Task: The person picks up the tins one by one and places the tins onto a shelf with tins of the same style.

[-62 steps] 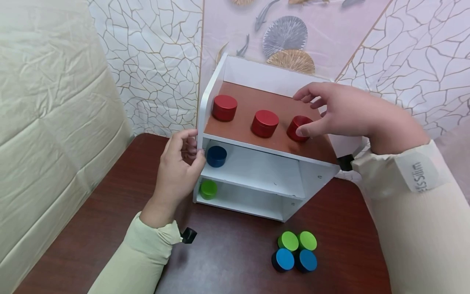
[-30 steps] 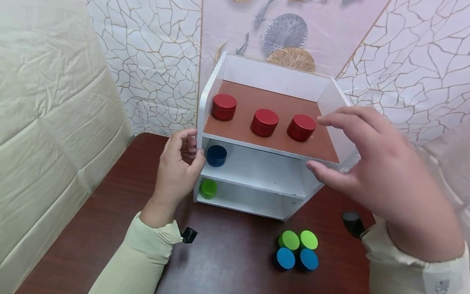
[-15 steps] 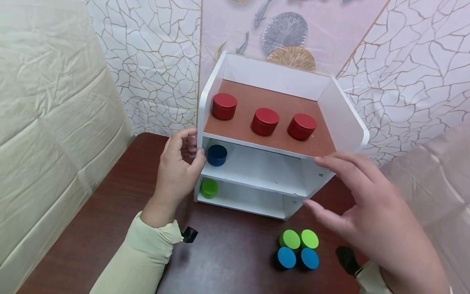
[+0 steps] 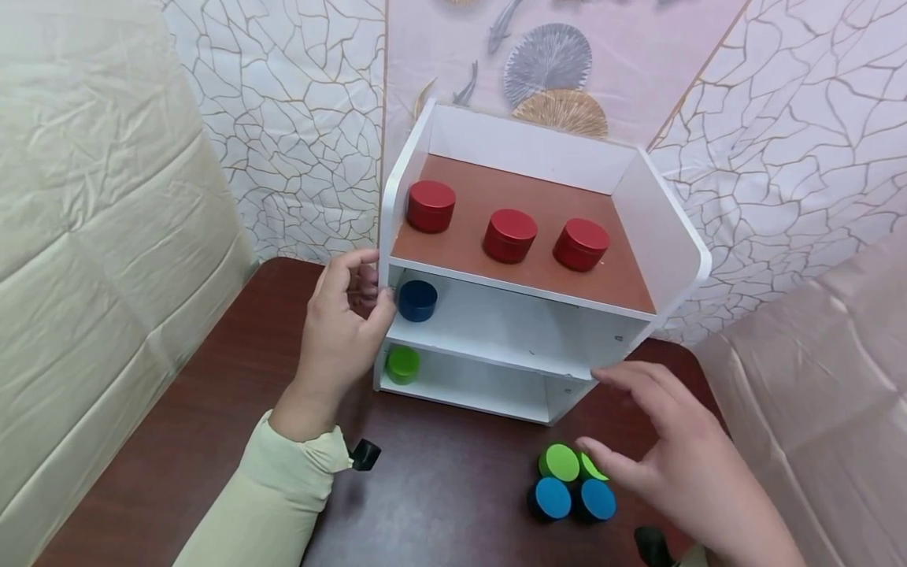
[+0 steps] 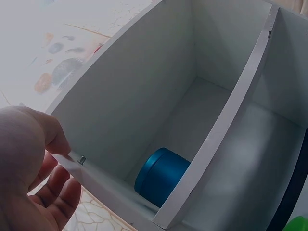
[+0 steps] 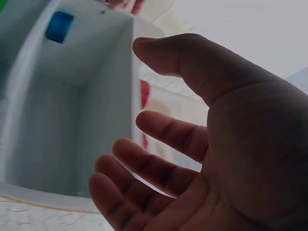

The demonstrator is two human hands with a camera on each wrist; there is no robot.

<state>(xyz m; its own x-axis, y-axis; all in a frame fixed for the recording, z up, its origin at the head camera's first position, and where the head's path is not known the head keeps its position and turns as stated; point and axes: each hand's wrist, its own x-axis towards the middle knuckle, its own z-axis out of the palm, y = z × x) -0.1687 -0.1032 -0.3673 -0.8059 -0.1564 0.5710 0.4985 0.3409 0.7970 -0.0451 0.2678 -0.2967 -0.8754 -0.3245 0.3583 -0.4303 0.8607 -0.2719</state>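
While the left hand grips the left side of the shelf, thumb at the front edge and fingers bent at the outer face, its forearm slants up from below in a pale sleeve. The right hand reaches in from the lower right, thumb well apart from the loosely bent fingers, and holds nothing. Its thumb hides part of the right green can; I cannot tell whether they touch. That can stands on the table beside the left green can, with two blue cans just in front. Three red cans stand on the shelf's brown top, a dark blue can at the left of the middle level, and a third green can at the left of the bottom one. Printed fish mark the wall behind.
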